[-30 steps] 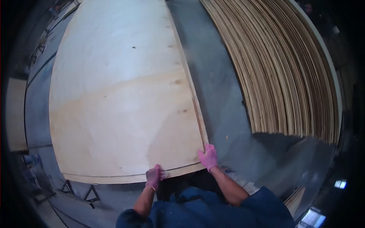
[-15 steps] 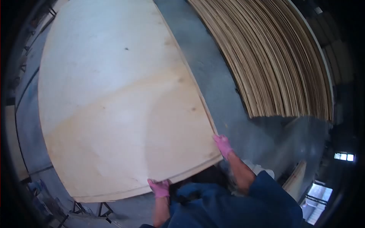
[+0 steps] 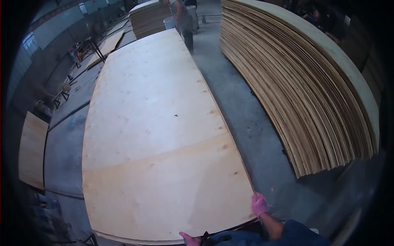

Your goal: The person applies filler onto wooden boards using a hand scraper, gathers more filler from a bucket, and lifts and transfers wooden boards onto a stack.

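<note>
A large pale wood sheet lies flat in front of me, with a seam running across it and a small dark knot near its middle. My right hand, in a pink glove, is closed on the sheet's right edge close to the near corner. At the near edge, my left hand, also in pink, grips the sheet; its lower part is cut off by the frame. Under the near edge, the rim of another layer shows at the left.
A tall stack of thin wood sheets stands on the right, beyond a strip of grey floor. Another person stands by the sheet's far end, near a further stack. A board lies at the left.
The view has tilted up, showing the far end and the other person. Both hands stay at the sheet's near edge and corner, now lower and further right in view.
</note>
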Motion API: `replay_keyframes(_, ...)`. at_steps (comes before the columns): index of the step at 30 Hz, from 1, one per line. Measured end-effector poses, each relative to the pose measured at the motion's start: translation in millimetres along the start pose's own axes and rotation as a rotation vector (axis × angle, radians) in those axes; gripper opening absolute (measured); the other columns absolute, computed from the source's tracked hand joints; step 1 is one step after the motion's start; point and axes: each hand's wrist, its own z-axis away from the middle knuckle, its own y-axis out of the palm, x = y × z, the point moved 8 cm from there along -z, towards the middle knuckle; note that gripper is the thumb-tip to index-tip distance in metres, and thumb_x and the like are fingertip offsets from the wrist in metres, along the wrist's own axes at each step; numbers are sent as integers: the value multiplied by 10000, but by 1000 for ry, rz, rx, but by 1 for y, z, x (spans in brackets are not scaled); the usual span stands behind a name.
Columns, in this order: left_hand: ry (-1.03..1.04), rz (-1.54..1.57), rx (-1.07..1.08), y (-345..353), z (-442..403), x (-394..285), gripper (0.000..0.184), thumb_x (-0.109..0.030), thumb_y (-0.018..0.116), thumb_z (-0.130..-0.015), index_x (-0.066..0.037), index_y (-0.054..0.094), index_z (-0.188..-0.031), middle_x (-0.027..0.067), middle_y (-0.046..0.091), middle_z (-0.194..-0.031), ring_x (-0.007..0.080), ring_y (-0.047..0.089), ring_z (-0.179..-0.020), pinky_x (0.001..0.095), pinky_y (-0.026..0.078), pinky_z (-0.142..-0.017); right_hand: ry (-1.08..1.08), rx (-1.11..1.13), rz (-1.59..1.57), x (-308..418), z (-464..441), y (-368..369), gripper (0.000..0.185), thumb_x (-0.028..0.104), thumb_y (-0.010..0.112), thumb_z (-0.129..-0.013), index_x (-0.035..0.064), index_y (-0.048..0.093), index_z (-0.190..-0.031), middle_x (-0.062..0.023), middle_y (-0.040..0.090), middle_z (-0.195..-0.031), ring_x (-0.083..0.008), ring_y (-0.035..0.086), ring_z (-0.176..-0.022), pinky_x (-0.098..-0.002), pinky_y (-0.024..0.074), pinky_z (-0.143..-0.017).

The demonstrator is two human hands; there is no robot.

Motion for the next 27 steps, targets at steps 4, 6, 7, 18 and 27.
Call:
replay_keyframes(4, -32, 220, -175, 23, 32, 0, 655, -563, 305, -1025, -63, 475, -1411, 109, 591, -1342, 333, 561, -1214, 473, 474, -1004, 224, 228, -133, -4, -6, -5, 434, 387, 474, -992, 29, 609, -1196, -253, 669, -1085, -439, 630, -1015, -512, 495, -891)
replay_keyframes(6, 253, -1057, 165, 9, 16, -7, 504, -470, 392, -1022, -81, 591, -1275, 91, 658, -1217, 311, 611, -1117, 457, 503, -933, 288, 331, -90, -18, -9, 5, 471, 404, 482, -983, 13, 587, -1226, -274, 642, -1149, -445, 605, -1082, -516, 481, -923)
replay_keyframes(7, 389, -1691, 331, -8, 9, 9, 437, -423, 436, -1020, -90, 648, -1207, 82, 692, -1154, 300, 636, -1069, 448, 517, -898, 317, 387, -63, -26, -7, 11, 492, 412, 486, -979, 6, 575, -1242, -284, 628, -1181, -448, 593, -1115, -518, 475, -939)
replay_keyframes(18, 371, -663, 202, -115, -62, -40, 417, -310, 535, -990, -34, 515, -1302, 82, 602, -1093, 218, 601, -893, 368, 515, -743, 350, 345, -472, -54, 14, 52, 676, 467, 603, -900, 23, 477, -1394, -218, 585, -1326, -358, 547, -1249, -439, 427, -1051)
replay_keyframes(27, 376, -1559, 591, 32, -25, -50, 413, -32, 517, -965, 80, 442, -1355, 154, 547, -1285, 203, 558, -1087, 303, 465, -916, 492, -411, -739, -93, 204, -124, 738, 287, 779, -813, 41, 458, -1430, -166, 580, -1323, -250, 613, -1134, -338, 474, -986)
